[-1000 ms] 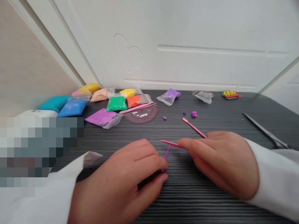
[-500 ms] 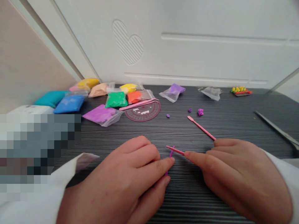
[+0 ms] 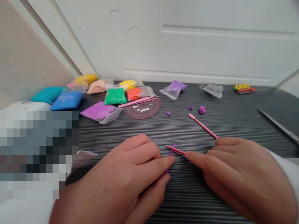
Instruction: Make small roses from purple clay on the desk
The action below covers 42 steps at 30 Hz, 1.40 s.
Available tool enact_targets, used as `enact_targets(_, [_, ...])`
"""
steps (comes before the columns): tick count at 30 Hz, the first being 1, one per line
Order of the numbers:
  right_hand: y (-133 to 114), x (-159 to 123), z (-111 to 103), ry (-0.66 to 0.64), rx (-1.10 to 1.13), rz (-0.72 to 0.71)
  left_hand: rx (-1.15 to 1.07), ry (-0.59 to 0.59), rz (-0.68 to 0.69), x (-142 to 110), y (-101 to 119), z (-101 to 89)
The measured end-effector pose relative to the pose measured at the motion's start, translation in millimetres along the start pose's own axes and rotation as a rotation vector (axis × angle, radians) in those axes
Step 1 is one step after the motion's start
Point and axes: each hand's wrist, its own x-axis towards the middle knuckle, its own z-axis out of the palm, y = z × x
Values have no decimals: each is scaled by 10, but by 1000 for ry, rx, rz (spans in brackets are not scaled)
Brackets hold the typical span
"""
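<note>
A thin purple strip of clay [image 3: 171,151] lies on the dark ridged table. My left hand [image 3: 130,174] has its index fingertip on the strip's near part and the thumb close beside it, fingers curled. From the right, my right hand [image 3: 240,174] grips a slim pink modelling tool [image 3: 176,149], its pointed end laid across the strip near the far end. A second pink tool [image 3: 203,126] with a flattened tip runs out from under the right hand's knuckles; whether that hand holds it is hidden.
Beyond the hands are a purple clay bead [image 3: 168,113], a small dark purple piece [image 3: 191,108] and a magenta clay rosette [image 3: 202,109]. Clay bags, including a green one [image 3: 115,96], sit left around a protractor [image 3: 142,112] and pink tweezers [image 3: 137,101]. Scissors [image 3: 277,124] lie right.
My left index finger has come forward onto the purple strip. The pink tool has moved from the strip's far tip to lie across it. In the last half second, the hands barely move.
</note>
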Motion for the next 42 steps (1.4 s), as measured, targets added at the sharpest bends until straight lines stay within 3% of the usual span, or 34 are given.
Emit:
enact_targets(3, [-2, -1, 4, -4, -15, -1, -11, 73, -23, -7, -15, 30])
enact_targets(7, [6, 14, 9, -9, -25, -20, -10, 86, -22, -22, -31, 52])
enact_targets(19, [55, 32, 4, 12, 29, -48, -37, -84, -1, 0, -21, -5])
enact_targets(34, [99, 39, 16, 11, 47, -85, -60, -64, 10, -55, -42, 48])
enact_targets(42, [100, 19, 9, 93, -44, -134, -102, -38, 10, -44, -36, 24])
